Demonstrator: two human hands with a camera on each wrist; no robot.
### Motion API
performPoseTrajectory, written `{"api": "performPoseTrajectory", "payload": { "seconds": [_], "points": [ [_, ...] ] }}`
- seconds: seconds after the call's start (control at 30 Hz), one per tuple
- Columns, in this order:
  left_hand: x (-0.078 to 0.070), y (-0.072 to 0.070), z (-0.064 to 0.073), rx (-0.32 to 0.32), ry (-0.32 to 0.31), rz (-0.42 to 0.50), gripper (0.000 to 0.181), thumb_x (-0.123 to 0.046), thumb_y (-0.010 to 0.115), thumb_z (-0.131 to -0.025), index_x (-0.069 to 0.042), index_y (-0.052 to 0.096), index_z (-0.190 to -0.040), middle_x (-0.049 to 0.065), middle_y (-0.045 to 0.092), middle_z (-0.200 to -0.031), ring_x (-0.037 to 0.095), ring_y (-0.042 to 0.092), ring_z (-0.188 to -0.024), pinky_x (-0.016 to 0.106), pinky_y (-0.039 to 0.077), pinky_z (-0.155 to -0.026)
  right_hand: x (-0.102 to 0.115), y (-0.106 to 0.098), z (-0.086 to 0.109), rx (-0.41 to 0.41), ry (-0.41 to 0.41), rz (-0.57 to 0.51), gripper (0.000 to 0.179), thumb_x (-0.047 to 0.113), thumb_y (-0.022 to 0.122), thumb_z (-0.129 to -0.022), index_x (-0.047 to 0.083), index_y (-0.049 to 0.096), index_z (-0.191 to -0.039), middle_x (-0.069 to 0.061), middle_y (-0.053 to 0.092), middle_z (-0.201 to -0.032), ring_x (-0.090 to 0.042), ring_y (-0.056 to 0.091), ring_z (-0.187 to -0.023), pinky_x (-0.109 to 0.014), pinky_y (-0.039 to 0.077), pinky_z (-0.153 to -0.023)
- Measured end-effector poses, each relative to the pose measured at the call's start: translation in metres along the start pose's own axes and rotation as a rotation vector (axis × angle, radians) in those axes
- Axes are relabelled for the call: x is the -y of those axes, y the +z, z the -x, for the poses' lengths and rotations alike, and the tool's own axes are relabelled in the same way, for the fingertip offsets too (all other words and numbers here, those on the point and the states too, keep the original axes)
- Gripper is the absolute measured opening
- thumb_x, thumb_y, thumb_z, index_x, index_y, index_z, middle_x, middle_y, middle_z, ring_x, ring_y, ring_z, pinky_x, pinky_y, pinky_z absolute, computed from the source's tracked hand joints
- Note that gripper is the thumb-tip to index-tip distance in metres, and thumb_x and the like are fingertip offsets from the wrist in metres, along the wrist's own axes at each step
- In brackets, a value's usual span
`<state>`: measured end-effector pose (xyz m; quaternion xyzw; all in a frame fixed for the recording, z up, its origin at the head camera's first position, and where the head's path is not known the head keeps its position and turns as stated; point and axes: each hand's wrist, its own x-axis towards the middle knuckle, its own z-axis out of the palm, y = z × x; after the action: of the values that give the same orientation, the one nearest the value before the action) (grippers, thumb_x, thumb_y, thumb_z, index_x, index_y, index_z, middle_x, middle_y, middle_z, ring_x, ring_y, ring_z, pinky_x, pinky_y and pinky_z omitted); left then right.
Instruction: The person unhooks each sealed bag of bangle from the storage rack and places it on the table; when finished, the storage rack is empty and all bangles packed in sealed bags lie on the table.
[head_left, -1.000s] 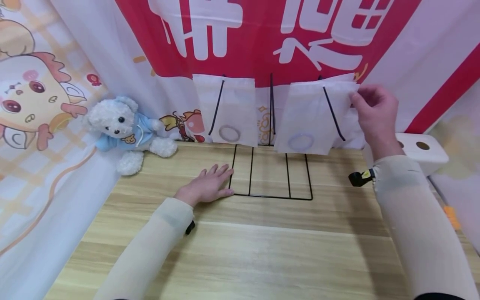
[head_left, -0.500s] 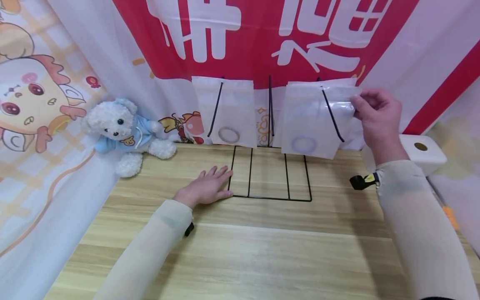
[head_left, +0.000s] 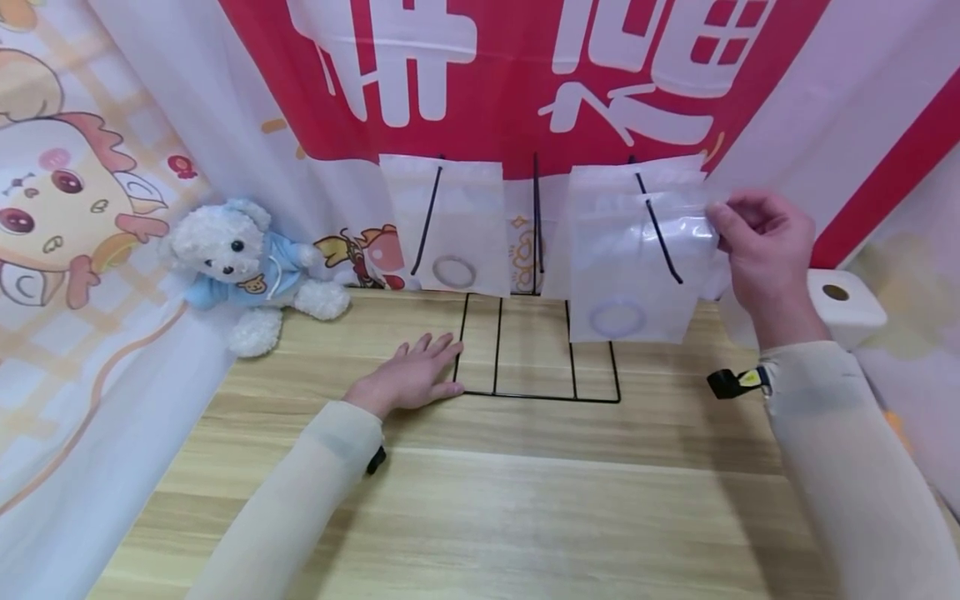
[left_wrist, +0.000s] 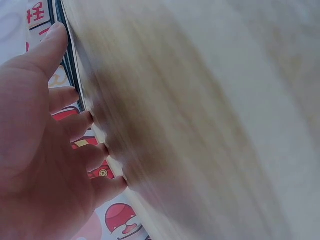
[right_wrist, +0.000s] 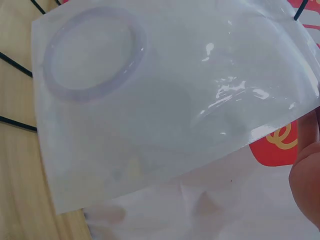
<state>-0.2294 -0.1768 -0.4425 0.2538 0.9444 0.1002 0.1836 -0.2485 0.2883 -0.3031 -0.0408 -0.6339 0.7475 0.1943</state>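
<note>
My right hand (head_left: 768, 250) pinches the upper right edge of a translucent plastic bag (head_left: 630, 250); a pale purple ring like a bangle (right_wrist: 82, 95) lies in its lower part. The bag hangs on the right prong (head_left: 663, 242) of a black wire display rack (head_left: 543, 395), in front of another bag (head_left: 675, 169). On the left prong hangs a bag (head_left: 472, 208) with a greyish ring (head_left: 437, 272). My left hand (head_left: 408, 375) rests palm down on the table, fingers spread, fingertips at the left side of the rack's base.
A white plush bear (head_left: 225, 246) in a blue hoodie sits at the back left. Behind the right forearm stands a white box with round holes (head_left: 855, 312). Printed cloth (head_left: 517, 108) hangs behind the rack. The wooden table (head_left: 480, 517) spreads out in front.
My right hand has drawn the front bag forward and down along the right prong, showing the bag behind it. The left hand has stayed in place.
</note>
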Motion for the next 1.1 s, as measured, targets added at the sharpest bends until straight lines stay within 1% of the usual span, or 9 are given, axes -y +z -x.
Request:
{"api": "performPoseTrajectory", "payload": {
  "seconds": [0.2, 0.4, 0.5, 0.6, 0.67, 0.73, 0.87, 0.9, 1.1],
  "points": [
    [0.001, 0.001, 0.000, -0.006, 0.002, -0.011, 0.080, -0.053, 0.054, -0.111, -0.015, 0.023, -0.174, 0.017, 0.014, -0.182, 0.052, 0.015, -0.166, 0.075, 0.012, -0.131, -0.002, -0.005, 0.009, -0.007, -0.017, -0.013, 0.058, 0.035, 0.098, -0.077, 0.008, 0.078, -0.125, -0.001, 0.078, -0.106, -0.015, 0.073, -0.092, -0.018, 0.063, -0.087],
    [0.002, 0.001, 0.000, -0.004, 0.012, 0.017, 0.080, -0.052, 0.056, -0.111, -0.014, 0.024, -0.173, 0.018, 0.015, -0.182, 0.053, 0.014, -0.165, 0.077, 0.012, -0.130, -0.002, -0.008, 0.018, 0.008, -0.043, -0.084, 0.049, 0.024, 0.095, -0.082, 0.001, 0.076, -0.121, -0.003, 0.078, -0.099, -0.015, 0.074, -0.087, -0.019, 0.064, -0.083],
    [0.013, 0.010, -0.008, -0.025, 0.032, 0.035, 0.083, -0.058, 0.056, -0.109, -0.015, 0.026, -0.173, 0.019, 0.017, -0.181, 0.056, 0.016, -0.164, 0.081, 0.012, -0.127, -0.001, -0.010, 0.023, 0.012, -0.044, -0.079, 0.046, 0.023, 0.094, -0.083, 0.001, 0.077, -0.120, -0.004, 0.078, -0.097, -0.014, 0.075, -0.086, -0.020, 0.064, -0.083],
    [0.018, 0.013, -0.011, -0.033, 0.044, 0.047, 0.086, -0.065, 0.053, -0.107, -0.017, 0.026, -0.173, 0.018, 0.018, -0.181, 0.056, 0.016, -0.164, 0.083, 0.012, -0.126, 0.001, -0.012, 0.029, 0.011, -0.030, -0.061, 0.048, 0.023, 0.094, -0.084, 0.001, 0.076, -0.123, -0.003, 0.077, -0.097, -0.014, 0.075, -0.086, -0.020, 0.064, -0.082],
    [0.020, 0.015, -0.012, -0.039, 0.049, 0.045, 0.087, -0.067, 0.052, -0.107, -0.018, 0.025, -0.174, 0.018, 0.017, -0.181, 0.056, 0.015, -0.164, 0.083, 0.011, -0.126, 0.002, -0.014, 0.034, 0.009, -0.013, -0.049, 0.051, 0.024, 0.094, -0.084, 0.001, 0.075, -0.126, -0.002, 0.078, -0.100, -0.014, 0.075, -0.089, -0.020, 0.064, -0.082],
    [0.013, 0.009, -0.007, -0.029, 0.045, 0.042, 0.085, -0.064, 0.052, -0.108, -0.017, 0.025, -0.174, 0.018, 0.016, -0.182, 0.056, 0.015, -0.164, 0.081, 0.011, -0.127, 0.003, -0.015, 0.038, 0.002, 0.003, -0.036, 0.057, 0.027, 0.095, -0.082, 0.002, 0.074, -0.129, -0.002, 0.078, -0.104, -0.015, 0.075, -0.092, -0.020, 0.064, -0.084],
    [0.008, 0.006, -0.004, -0.029, 0.033, 0.007, 0.082, -0.055, 0.056, -0.110, -0.013, 0.026, -0.173, 0.019, 0.016, -0.181, 0.056, 0.016, -0.163, 0.080, 0.014, -0.127, 0.005, -0.017, 0.047, -0.004, 0.027, -0.019, 0.060, 0.032, 0.095, -0.080, 0.006, 0.075, -0.130, -0.001, 0.078, -0.108, -0.015, 0.075, -0.097, -0.020, 0.062, -0.089],
    [0.004, 0.003, -0.002, -0.020, 0.025, 0.001, 0.080, -0.053, 0.056, -0.110, -0.012, 0.026, -0.173, 0.019, 0.017, -0.181, 0.055, 0.016, -0.164, 0.079, 0.015, -0.128, 0.006, -0.017, 0.049, -0.002, 0.025, -0.025, 0.060, 0.031, 0.095, -0.080, 0.005, 0.074, -0.130, -0.001, 0.078, -0.108, -0.015, 0.074, -0.095, -0.021, 0.062, -0.089],
    [0.003, 0.004, -0.001, -0.023, 0.028, -0.021, 0.079, -0.053, 0.053, -0.111, -0.013, 0.025, -0.173, 0.018, 0.016, -0.181, 0.054, 0.017, -0.164, 0.078, 0.016, -0.129, 0.006, -0.021, 0.058, 0.000, 0.005, -0.028, 0.060, 0.030, 0.094, -0.082, 0.002, 0.073, -0.131, -0.002, 0.077, -0.106, -0.015, 0.072, -0.088, -0.020, 0.063, -0.088]
  ]
}}
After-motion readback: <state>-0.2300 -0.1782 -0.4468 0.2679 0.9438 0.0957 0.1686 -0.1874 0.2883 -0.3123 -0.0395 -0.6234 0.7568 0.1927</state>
